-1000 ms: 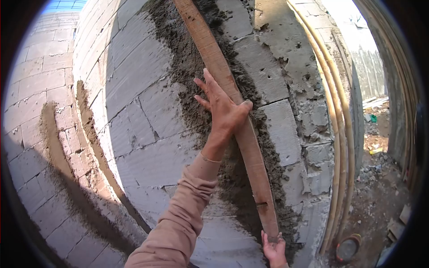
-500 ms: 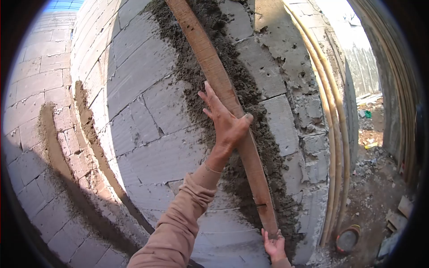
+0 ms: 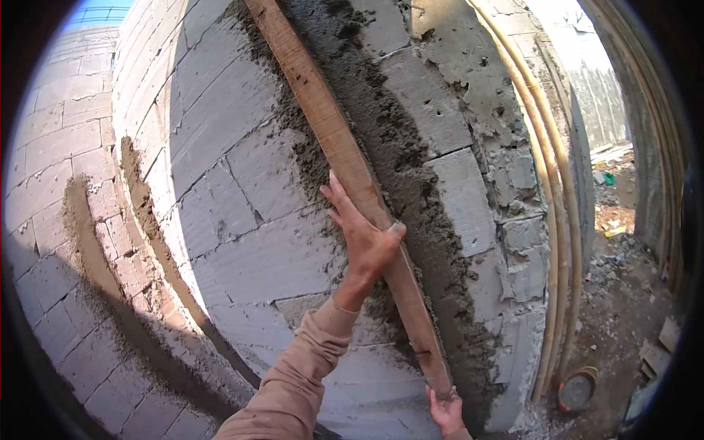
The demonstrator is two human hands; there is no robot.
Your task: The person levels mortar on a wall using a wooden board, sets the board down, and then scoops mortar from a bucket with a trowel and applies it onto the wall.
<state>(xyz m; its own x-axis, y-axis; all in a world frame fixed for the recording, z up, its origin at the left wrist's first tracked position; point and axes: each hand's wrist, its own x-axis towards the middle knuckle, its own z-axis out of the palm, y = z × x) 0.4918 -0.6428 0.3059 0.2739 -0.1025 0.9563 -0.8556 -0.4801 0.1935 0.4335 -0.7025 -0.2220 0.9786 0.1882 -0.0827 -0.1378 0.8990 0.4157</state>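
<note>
So the long, straight reddish-brown wooden board [image 3: 348, 150] looks matt, with a few dark scuffs. The wide grey mortar band [image 3: 403, 176] beside it is gritty, pretty lumpy at the edges. Pale grey rectangular-block wall [image 3: 227, 198] is matt and kinda chalky. Wrinkled pinkish-tan cloth sleeve [image 3: 293, 374], matt too. Long yellowish bamboo-like poles [image 3: 575, 249], frame right, look fairly smooth.

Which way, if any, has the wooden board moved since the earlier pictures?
Yes: the wooden board has shifted left, away from the pale wall block on its right.
</note>
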